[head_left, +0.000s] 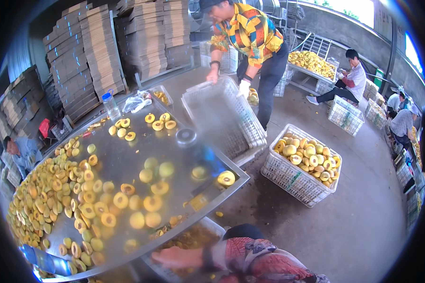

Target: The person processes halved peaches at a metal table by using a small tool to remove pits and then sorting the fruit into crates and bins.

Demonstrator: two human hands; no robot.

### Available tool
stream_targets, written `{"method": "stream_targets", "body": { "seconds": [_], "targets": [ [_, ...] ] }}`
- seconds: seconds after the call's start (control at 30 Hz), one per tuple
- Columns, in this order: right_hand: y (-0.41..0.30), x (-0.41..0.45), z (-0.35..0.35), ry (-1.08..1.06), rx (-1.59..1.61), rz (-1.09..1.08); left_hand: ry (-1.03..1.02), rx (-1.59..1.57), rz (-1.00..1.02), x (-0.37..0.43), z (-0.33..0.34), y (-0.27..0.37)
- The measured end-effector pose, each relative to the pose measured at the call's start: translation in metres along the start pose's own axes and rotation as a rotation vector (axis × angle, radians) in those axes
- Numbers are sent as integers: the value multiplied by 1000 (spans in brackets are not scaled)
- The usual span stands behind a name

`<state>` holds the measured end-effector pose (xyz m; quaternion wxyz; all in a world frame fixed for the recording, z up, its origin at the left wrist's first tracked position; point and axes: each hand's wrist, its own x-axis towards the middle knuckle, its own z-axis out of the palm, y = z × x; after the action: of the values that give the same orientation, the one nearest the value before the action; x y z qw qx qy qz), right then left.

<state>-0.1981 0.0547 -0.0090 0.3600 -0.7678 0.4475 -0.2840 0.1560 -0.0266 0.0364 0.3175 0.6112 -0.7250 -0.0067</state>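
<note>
My right hand [177,256], with a dark band at the wrist, reaches in below the near edge of the metal table [120,168]. It is over a pale plastic crate [214,226] that holds yellow fruit pieces and is partly hidden by the tabletop. Blur hides whether the fingers grip anything. My left hand is out of view. Halved yellow stone fruit, apparently peaches [88,209], lie heaped along the table's left side, some cut face up. One half [226,178] sits at the right corner, near a yellow flat piece [198,202].
A person in a patterned shirt [249,33] tilts a white crate [230,116] beside the table. Another crate [297,184], full of peach halves, stands on the floor. Bottles [111,106], a plastic bag [137,102] and a round metal piece [186,136] rest on the table. Cardboard stacks [102,49] rise behind.
</note>
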Motion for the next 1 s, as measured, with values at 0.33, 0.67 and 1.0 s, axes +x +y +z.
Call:
{"method": "stream_targets", "body": {
  "seconds": [0.33,0.67,1.0],
  "targets": [
    [-16,5,3,62,224,-8,8,-93,2,18,3,-48],
    [19,22,46,163,-51,-203,91,-134,61,49,-7,20],
    [-4,13,23,151,111,-125,13,-317,-168,94,11,51]
  ]
}}
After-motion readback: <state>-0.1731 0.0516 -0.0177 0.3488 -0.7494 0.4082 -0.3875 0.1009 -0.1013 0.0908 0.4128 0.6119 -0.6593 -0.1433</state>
